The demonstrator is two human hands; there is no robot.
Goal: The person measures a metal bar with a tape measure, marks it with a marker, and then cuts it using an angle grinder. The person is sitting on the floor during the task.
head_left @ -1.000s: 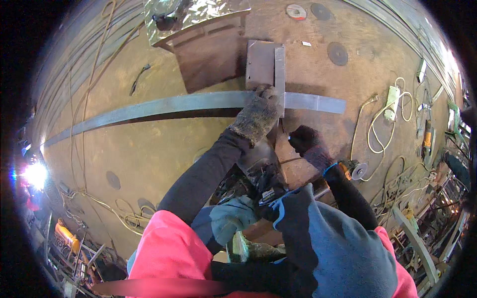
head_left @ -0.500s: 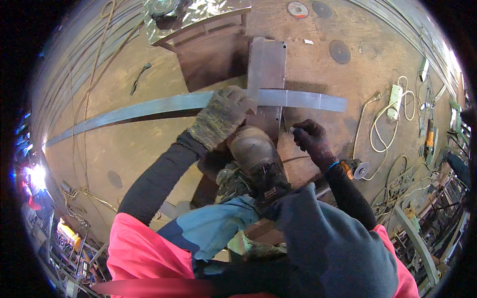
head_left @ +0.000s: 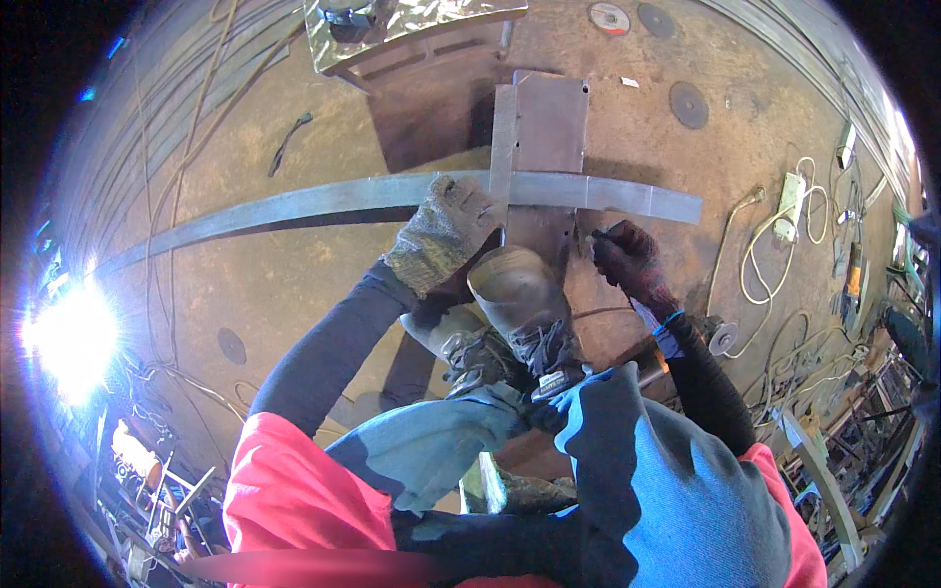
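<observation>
A long flat steel strip (head_left: pixel 323 199) lies across a rust-brown steel piece (head_left: pixel 551 127) with holes along its right edge. Over the strip, at about a right angle, runs a short flat metal bar (head_left: pixel 502 137). My left hand (head_left: pixel 443 233), in a grey work glove, has its fingers closed at the bar's near end, beside the strip. To the right, near the strip's end, my right hand (head_left: pixel 630 257) is in a dark glove with its fingers pinched together. A small pale piece (head_left: pixel 592 238) shows at the fingertips. My boot (head_left: pixel 515 284) stands close to the brown piece.
An angle grinder (head_left: pixel 722 338) lies beside my right forearm. Further right are a power strip (head_left: pixel 788 208) and loose cords. Cutting discs (head_left: pixel 689 104) lie at the far right. A foil-covered metal box (head_left: pixel 421 44) stands ahead. Bright welding light (head_left: pixel 74 338) glares at the left.
The view has shifted slightly, so the scene sits further right. My right hand has moved a little forward, toward the strip. The welding glare at the left has grown much brighter.
</observation>
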